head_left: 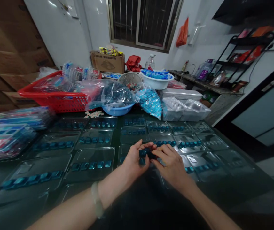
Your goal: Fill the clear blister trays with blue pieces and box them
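Note:
My left hand (135, 158) and my right hand (171, 166) meet above the dark table, their fingers closed together around a cluster of small blue plastic pieces (146, 155). One more blue piece shows below my left fingers. Under and around both hands lie clear plastic blister trays (91, 163), each with a row of blue pieces set in its moulded slots. The tray directly beneath my hands is mostly hidden. A pale bangle (96, 199) circles my left wrist.
Behind the trays stand a red plastic basket (55, 101), a blue bowl (119, 110), a bag of blue pieces (150, 102) and a white bowl (157, 80). Stacked clear trays (186, 110) sit to the right. Wrapped packs (4, 140) lie at the left.

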{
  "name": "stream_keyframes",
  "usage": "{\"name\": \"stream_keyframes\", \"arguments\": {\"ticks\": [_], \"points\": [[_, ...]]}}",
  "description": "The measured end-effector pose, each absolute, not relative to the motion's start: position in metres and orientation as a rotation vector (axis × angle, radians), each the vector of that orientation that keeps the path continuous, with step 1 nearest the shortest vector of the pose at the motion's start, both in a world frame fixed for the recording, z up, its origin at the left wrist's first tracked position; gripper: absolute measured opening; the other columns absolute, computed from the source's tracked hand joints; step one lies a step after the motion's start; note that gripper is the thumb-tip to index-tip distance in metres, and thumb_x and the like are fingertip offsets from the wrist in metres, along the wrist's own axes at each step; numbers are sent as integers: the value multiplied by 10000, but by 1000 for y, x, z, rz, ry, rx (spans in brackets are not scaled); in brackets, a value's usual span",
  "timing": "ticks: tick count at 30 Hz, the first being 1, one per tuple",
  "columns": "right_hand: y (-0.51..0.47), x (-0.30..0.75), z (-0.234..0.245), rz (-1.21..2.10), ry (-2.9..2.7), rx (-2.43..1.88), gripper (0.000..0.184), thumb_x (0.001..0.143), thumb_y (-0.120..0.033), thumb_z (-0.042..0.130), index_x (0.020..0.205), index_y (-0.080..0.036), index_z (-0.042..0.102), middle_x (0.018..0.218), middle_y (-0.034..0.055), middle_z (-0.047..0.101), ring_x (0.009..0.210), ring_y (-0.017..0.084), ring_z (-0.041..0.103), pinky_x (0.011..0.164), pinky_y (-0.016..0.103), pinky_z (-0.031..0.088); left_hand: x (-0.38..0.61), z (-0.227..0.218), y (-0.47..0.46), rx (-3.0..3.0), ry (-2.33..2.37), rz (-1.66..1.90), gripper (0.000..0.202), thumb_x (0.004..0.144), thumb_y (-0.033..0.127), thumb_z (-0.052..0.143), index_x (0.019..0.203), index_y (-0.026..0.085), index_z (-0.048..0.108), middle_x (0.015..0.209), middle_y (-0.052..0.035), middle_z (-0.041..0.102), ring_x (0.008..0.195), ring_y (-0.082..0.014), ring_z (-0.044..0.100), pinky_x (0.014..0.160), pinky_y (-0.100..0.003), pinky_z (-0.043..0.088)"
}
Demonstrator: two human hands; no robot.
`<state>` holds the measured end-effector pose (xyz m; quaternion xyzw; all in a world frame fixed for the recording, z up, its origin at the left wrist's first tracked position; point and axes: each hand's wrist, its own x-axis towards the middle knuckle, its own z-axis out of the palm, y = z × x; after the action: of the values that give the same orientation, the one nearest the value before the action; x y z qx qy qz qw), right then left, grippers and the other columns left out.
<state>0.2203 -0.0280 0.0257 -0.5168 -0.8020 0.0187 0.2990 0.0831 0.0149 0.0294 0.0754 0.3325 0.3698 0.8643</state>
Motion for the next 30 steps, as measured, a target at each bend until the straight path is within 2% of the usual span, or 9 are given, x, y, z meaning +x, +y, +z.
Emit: {"name": "stream_keyframes", "arguments": {"ticks": [3,6,10,14,19,23,27,30], "points": [[-29,225,22,203,-2040,-1351,102,757,-202,512,817,-221,592,794,43,545,788,195,473,733,364,379,86,23,14,158,708,760,270,788,326,440,832,91,565,773,-94,601,653,-150,581,519,-217,460],[-32,232,20,426,-1800,-1330,147,776,-228,496,883,-230,597,811,31,551,766,171,496,674,312,408,88,22,10,187,700,683,196,766,280,473,746,101,550,691,-73,591,618,-164,579,551,-271,473],[-38,237,15,610,-1534,-1322,191,787,-256,488,941,-238,598,843,25,570,776,160,525,660,287,426,89,29,1,310,673,506,127,729,210,539,730,85,561,630,-68,573,529,-112,541,436,-178,416],[-43,234,5,654,-1457,-1298,179,778,-259,496,923,-243,601,832,23,579,770,165,538,673,300,433,94,29,-2,431,658,628,111,680,182,613,723,86,578,614,-40,541,496,-64,494,358,-111,323],[-43,238,-1,720,-1376,-1308,236,727,-255,559,963,-247,577,847,19,600,771,172,555,703,316,449,100,23,-1,559,705,658,139,663,220,634,712,101,583,583,-13,506,463,-46,454,348,-113,278],[-42,249,3,858,-1330,-1264,170,727,-254,560,891,-235,602,850,16,622,798,171,569,732,308,451,107,23,1,625,763,618,144,657,232,634,674,106,567,527,10,463,438,-46,436,344,-122,253],[-43,265,5,960,-1270,-1312,168,702,-281,587,859,-222,601,812,13,626,722,158,572,647,283,460,120,25,3,607,744,569,123,673,220,606,676,108,557,556,2,471,447,-50,441,345,-124,259],[-35,290,5,888,-1309,-1406,200,703,-321,580,865,-205,595,785,14,623,652,139,563,582,263,451,128,25,7,535,709,508,123,698,223,563,718,102,560,636,-20,496,482,-57,462,340,-121,249]]}}
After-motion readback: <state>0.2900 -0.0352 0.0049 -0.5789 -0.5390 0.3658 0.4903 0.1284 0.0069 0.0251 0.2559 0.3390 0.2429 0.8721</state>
